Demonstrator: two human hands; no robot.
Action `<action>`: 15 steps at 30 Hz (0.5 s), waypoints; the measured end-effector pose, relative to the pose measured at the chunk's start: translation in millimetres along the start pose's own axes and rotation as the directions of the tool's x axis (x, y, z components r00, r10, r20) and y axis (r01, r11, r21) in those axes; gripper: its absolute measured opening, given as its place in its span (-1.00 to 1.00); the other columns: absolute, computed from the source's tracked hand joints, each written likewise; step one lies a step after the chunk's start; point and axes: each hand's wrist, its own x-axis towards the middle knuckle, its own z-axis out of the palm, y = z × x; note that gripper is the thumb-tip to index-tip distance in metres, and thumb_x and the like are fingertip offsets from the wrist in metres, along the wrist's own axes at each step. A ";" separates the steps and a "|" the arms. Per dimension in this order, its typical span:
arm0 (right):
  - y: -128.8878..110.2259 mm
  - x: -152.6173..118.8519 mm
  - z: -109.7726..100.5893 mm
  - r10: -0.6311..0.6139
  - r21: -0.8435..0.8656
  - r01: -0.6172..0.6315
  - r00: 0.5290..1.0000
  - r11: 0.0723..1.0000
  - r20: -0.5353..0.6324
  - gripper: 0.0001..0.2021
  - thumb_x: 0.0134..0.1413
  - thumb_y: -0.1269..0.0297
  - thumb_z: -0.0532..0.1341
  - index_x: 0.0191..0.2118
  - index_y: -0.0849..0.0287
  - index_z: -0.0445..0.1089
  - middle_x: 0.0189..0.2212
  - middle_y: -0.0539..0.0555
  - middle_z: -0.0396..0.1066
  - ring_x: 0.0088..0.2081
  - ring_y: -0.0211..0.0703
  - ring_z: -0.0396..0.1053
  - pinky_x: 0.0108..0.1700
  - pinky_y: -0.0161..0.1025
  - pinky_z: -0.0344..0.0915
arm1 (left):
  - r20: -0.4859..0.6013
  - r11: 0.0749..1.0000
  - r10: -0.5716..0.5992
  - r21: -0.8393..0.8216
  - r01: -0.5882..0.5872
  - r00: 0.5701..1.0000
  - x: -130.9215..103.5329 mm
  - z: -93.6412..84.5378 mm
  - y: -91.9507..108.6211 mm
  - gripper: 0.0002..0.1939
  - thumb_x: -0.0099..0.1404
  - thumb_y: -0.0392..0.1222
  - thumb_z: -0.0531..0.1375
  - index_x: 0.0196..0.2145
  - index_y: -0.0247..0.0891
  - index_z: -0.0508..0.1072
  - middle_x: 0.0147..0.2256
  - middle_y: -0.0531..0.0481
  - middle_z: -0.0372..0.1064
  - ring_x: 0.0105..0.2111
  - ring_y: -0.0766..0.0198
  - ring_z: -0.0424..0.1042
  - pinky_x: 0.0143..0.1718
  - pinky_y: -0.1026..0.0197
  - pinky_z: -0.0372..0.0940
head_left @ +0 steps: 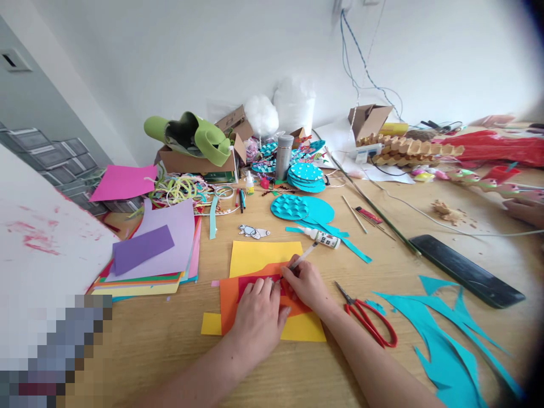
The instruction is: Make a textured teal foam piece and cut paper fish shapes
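My right hand (pixel 306 284) is closed around a slim, light-coloured pen (pixel 306 253), its tip down at a crimson paper (pixel 243 284). Laid flat over that paper, my left hand (pixel 257 310) has its fingers stretched out near the pen tip. Beneath the crimson piece is an orange sheet (pixel 228 303), which rests on yellow paper (pixel 263 253). Both hands partly cover these sheets. Red-handled scissors (pixel 369 323) lie to the right of my right wrist. A white glue bottle (pixel 326 238) is on its side beyond the pen, and a small paper cutout (pixel 254 231) lies behind the yellow paper.
Coloured papers (pixel 153 272) are stacked at left. Turquoise offcuts (pixel 442 334) and a black phone (pixel 467 272) lie at right. Scalloped turquoise discs (pixel 289 207), a grey flask (pixel 284 157) and a green visor (pixel 191 136) stand behind. Another person's hand (pixel 527 211) shows at far right.
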 end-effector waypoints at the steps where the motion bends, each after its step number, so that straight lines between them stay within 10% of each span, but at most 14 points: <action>1: 0.1 -0.1 0.0 0.009 0.008 -0.010 1.000 1.000 0.007 -0.81 0.06 0.19 0.11 -0.50 0.08 0.12 -0.70 -0.08 0.29 -0.72 -0.24 0.29 -0.68 -0.34 0.15 | -0.009 1.000 0.002 0.002 -0.002 1.000 -0.2 0.5 -0.2 -0.67 0.33 -0.12 0.10 -0.03 -0.37 0.39 -0.16 -0.16 0.34 -0.18 0.04 0.29 -0.15 -0.05 0.29; 15: -0.6 -1.5 -0.8 0.016 0.020 -0.016 1.000 1.000 0.022 -0.81 0.07 0.19 0.11 -0.49 0.08 0.13 -0.71 -0.08 0.31 -0.73 -0.24 0.29 -0.68 -0.35 0.15 | 0.021 1.000 -0.006 -0.005 0.007 1.000 0.8 -0.2 0.5 -0.66 0.34 -0.12 0.09 -0.02 -0.38 0.39 -0.16 -0.16 0.35 -0.18 0.04 0.29 -0.14 -0.06 0.29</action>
